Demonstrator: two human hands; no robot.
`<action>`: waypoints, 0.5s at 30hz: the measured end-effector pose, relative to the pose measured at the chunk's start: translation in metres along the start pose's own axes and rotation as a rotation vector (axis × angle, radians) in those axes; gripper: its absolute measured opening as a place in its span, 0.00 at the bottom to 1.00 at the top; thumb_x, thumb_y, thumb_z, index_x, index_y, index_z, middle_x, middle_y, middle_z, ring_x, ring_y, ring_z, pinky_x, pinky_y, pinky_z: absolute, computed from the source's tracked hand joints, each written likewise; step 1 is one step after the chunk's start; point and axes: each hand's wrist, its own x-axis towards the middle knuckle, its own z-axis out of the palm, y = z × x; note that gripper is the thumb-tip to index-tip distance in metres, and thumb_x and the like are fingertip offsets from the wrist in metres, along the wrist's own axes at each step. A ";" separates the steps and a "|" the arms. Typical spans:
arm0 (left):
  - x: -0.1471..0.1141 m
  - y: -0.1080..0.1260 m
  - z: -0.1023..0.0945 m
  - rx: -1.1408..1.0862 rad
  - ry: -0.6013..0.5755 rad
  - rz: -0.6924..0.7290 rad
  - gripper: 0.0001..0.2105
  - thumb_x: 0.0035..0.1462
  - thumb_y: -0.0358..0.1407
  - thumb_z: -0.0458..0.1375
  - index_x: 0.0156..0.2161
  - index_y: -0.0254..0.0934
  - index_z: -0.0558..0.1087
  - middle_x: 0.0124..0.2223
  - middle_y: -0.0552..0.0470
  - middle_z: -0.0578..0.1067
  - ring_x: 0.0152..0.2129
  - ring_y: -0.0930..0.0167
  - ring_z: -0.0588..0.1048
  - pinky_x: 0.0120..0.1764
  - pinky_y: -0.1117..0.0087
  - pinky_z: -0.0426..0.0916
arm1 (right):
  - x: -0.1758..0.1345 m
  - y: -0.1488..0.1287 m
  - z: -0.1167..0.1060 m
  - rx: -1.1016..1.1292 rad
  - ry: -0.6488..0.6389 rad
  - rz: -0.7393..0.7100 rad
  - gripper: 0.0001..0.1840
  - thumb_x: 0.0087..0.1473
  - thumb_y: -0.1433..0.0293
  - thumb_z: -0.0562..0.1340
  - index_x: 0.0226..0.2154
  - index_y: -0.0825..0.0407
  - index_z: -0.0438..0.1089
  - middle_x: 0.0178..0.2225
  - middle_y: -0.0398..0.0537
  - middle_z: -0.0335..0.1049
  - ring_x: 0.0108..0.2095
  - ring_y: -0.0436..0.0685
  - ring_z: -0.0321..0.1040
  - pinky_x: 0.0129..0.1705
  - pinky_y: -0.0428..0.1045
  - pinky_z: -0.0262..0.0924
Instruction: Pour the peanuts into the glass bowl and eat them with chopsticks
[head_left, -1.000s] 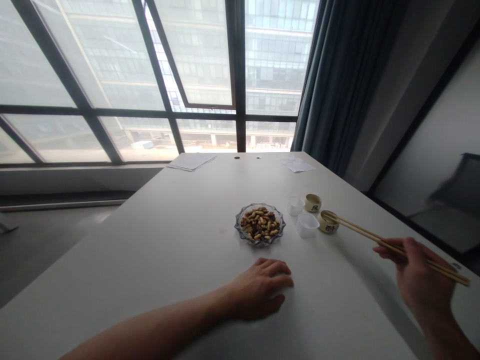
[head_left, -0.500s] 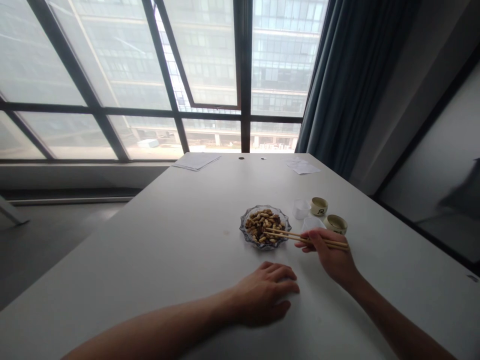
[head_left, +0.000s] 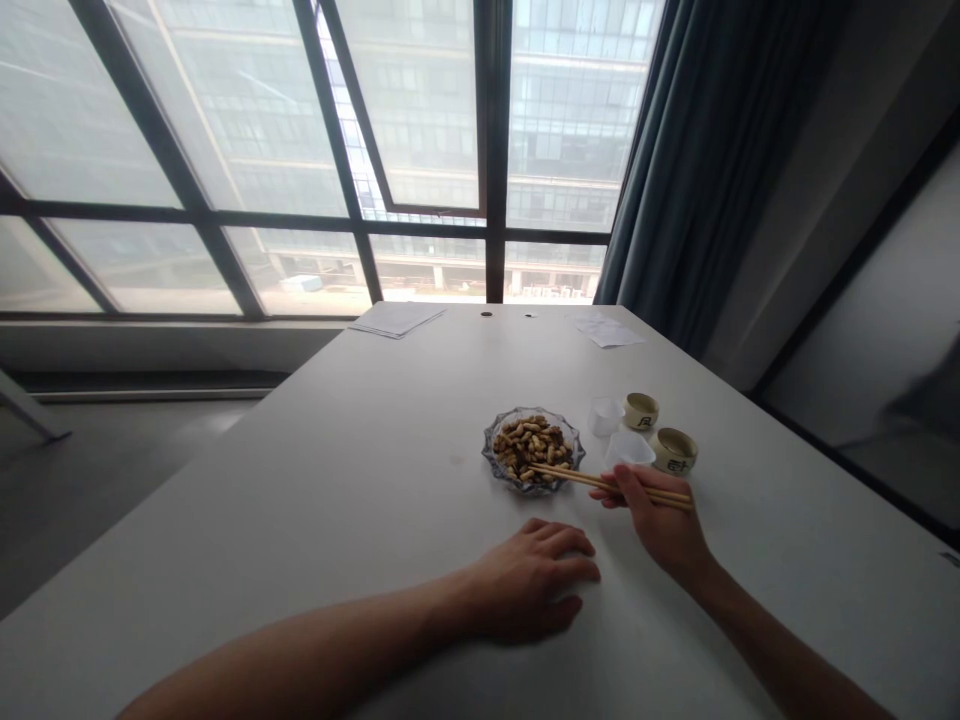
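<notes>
My right hand [head_left: 664, 520] is closed around a pair of wooden chopsticks [head_left: 592, 480]. Their tips reach into a scalloped glass bowl [head_left: 489, 447], touching or just over the peanuts in their shells [head_left: 529, 440]; whether a peanut is pinched there I cannot tell. Some darker bits lie among the peanuts. My left hand [head_left: 532, 585] rests palm down on the white table in front of the bowl, its fingers loosely bent and apart, holding nothing. Just beyond my right hand stand two clear plastic cups [head_left: 630, 448] and two cream ceramic cups [head_left: 673, 455] with dark characters.
The white table [head_left: 360, 480] stretches toward large windows [head_left: 427, 110]. Papers [head_left: 397, 318] lie at its far left, with more sheets [head_left: 607, 328] at the far right. A dark blue curtain [head_left: 705, 170] hangs beyond the right edge.
My right hand has drawn slightly nearer to me, and the chopstick tips have shifted toward the bowl's near side. The left hand stays in place. The view has tilted slightly.
</notes>
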 end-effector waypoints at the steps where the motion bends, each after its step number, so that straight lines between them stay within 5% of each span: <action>1: 0.000 0.000 0.000 0.000 0.000 -0.001 0.17 0.67 0.38 0.62 0.59 0.44 0.71 0.63 0.48 0.73 0.60 0.60 0.73 0.66 0.60 0.60 | 0.000 0.000 0.001 0.002 0.013 -0.002 0.25 0.60 0.48 0.70 0.31 0.54 0.82 0.29 0.55 0.83 0.28 0.63 0.84 0.31 0.51 0.81; 8: 0.000 0.001 -0.002 -0.010 -0.006 0.002 0.17 0.68 0.38 0.61 0.60 0.44 0.70 0.63 0.48 0.73 0.61 0.60 0.72 0.66 0.59 0.61 | 0.002 -0.024 -0.015 0.007 0.139 -0.021 0.26 0.55 0.46 0.73 0.30 0.55 0.82 0.26 0.56 0.83 0.26 0.66 0.83 0.29 0.53 0.82; 15: -0.001 0.001 -0.001 -0.015 -0.003 -0.007 0.17 0.68 0.38 0.61 0.60 0.45 0.71 0.63 0.48 0.73 0.61 0.60 0.72 0.65 0.58 0.62 | 0.004 -0.039 -0.092 -0.071 0.433 -0.120 0.21 0.59 0.52 0.72 0.35 0.56 0.83 0.30 0.55 0.84 0.28 0.61 0.84 0.36 0.50 0.82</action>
